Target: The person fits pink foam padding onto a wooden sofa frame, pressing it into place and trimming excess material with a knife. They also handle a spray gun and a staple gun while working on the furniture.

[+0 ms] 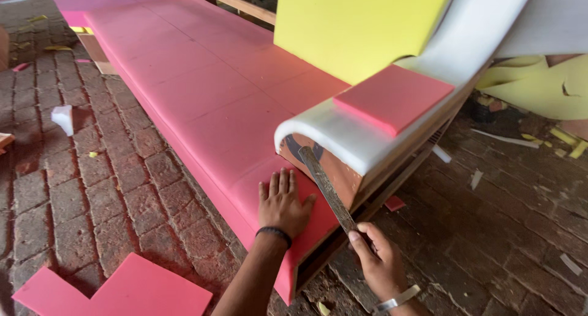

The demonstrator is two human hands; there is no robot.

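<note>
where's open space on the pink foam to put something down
The long pink foam seat lies bare from the left hand back to its far end, beside the yellow foam. It is crowded at the near corner: the left hand presses the seat, and the right hand holds a blade against the white-padded armrest.

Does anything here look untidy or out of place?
Yes. Foam offcuts lie scattered on the brick floor: a white foam chunk, a pink foam sheet, yellow scraps. A loose pink foam square sits on the white armrest padding.
</note>
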